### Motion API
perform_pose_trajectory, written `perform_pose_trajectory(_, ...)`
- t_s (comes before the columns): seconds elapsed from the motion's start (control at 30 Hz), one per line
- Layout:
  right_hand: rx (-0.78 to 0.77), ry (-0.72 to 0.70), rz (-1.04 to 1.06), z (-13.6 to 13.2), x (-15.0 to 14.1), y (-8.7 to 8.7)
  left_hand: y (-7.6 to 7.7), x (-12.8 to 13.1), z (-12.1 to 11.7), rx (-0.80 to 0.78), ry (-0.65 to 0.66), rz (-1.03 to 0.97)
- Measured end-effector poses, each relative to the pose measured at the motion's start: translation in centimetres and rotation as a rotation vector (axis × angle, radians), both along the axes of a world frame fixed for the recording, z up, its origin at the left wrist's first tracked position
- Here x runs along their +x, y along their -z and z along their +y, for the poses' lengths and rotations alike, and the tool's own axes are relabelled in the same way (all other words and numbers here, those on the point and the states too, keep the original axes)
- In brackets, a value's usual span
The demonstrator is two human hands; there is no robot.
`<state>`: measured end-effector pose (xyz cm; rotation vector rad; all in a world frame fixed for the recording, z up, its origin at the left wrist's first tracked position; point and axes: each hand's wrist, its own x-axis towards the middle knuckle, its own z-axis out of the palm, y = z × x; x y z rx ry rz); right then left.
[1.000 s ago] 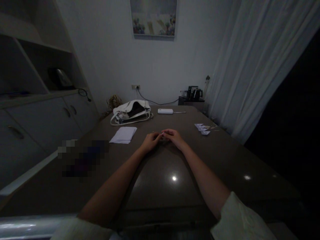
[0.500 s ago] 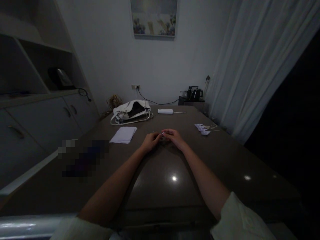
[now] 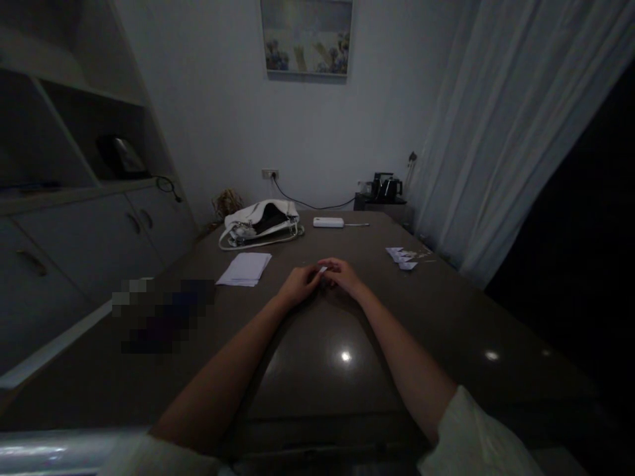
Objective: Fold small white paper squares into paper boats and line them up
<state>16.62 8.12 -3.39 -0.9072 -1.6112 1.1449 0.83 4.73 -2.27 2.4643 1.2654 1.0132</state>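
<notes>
Over the middle of the dark table [image 3: 307, 370], my left hand [image 3: 300, 283] and my right hand [image 3: 342, 274] meet at the fingertips. A small white piece of paper [image 3: 323, 270] shows between them, pinched by both hands; most of it is hidden by the fingers. To the left lies a stack of white paper sheets [image 3: 245, 268]. Several small folded paper pieces [image 3: 401, 256] lie in a group to the right, with tiny scraps beside them.
A white handbag [image 3: 260, 221] lies open at the back left of the table. Behind my hands is a white power bank [image 3: 328, 223] with a short cable. A blurred-out dark item [image 3: 169, 317] is at the left. A sheer curtain [image 3: 461, 132] hangs at the right.
The fingers have shifted slightly around the small paper, and a little more of its white surface shows between them. The other things on the table have stayed in place.
</notes>
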Motion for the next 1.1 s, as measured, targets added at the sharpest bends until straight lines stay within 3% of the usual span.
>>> perform_pose_trajectory(0.33,0.022,-0.001,-0.050,0.1,0.1,0.3,-0.5,0.3,-0.5,0.041,0.048,0.027)
perform_pose_trajectory(0.83,-0.075,0.036,0.185,0.6,0.7,0.7,0.3,-0.2,0.6,0.065,0.025,-0.163)
perform_pose_trajectory(1.1,-0.055,0.013,0.142,0.3,0.7,0.6,-0.2,-0.1,0.3,0.051,0.044,-0.149)
